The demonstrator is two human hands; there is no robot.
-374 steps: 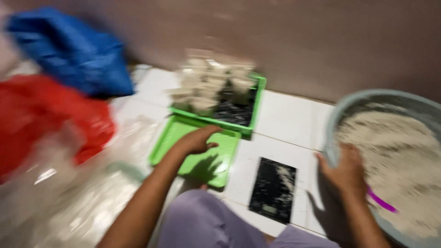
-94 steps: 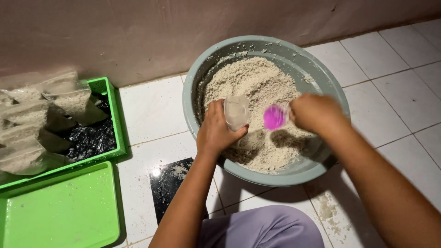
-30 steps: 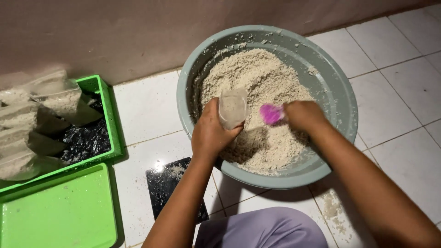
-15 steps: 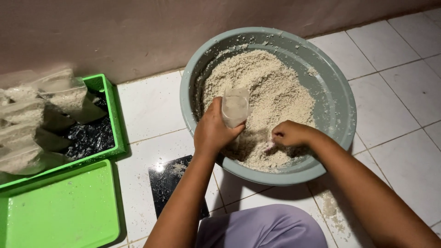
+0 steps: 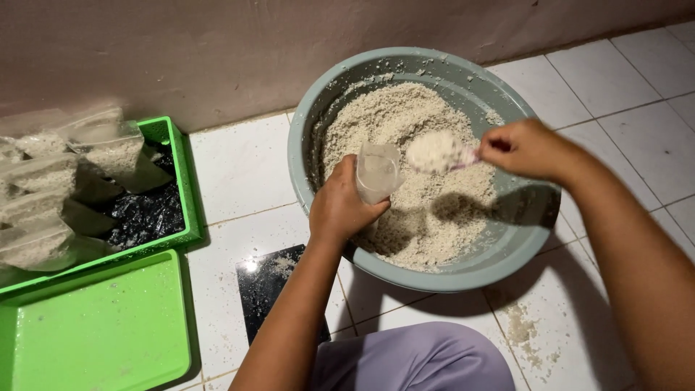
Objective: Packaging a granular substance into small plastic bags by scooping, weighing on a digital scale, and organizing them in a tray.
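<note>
A large grey-green basin (image 5: 521,253) on the white tiled floor holds a heap of pale crumbly grain (image 5: 405,123). My left hand (image 5: 340,206) grips a small clear plastic bag (image 5: 376,172) upright over the basin, its mouth open. My right hand (image 5: 525,148) holds a pink scoop (image 5: 438,152) heaped with the grain, level and just right of the bag's mouth.
At the left stands a green tray (image 5: 177,181) stacked with several filled clear bags (image 5: 43,210) over black plastic. A second green tray (image 5: 101,326) lies in front of it. A black flat slab (image 5: 268,289) lies by my left arm. Spilled grain (image 5: 521,329) dots the tiles. A wall runs behind.
My right hand has come up out of the grain with the scoop full and moved toward the bag. My left hand keeps the bag in place.
</note>
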